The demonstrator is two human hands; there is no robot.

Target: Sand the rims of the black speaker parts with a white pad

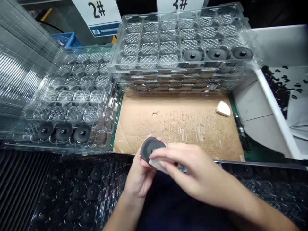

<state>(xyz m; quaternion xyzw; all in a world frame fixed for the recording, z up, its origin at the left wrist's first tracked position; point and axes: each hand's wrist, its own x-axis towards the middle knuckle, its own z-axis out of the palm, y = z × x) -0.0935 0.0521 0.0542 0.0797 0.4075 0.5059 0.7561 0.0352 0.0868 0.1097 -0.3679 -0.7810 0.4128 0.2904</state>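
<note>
My left hand [139, 176] grips a round black disc-shaped part [150, 149] from below, just above the near edge of the brown cardboard sheet [178, 122]. My right hand [192, 170] reaches across from the right, its fingers closed on a small pale pad [157, 163] pressed against the disc's lower side. Both hands meet over my dark lap, partly hiding each other's fingers.
A stack of clear blister trays [183, 51] stands at the back with three black discs [216, 54] in its front row. Another clear tray [72, 96] at left holds three discs. A lower tray [79, 192] holds several. A white wedge [223, 108] lies on the cardboard. A white bin [281, 96] with small black pieces stands at right.
</note>
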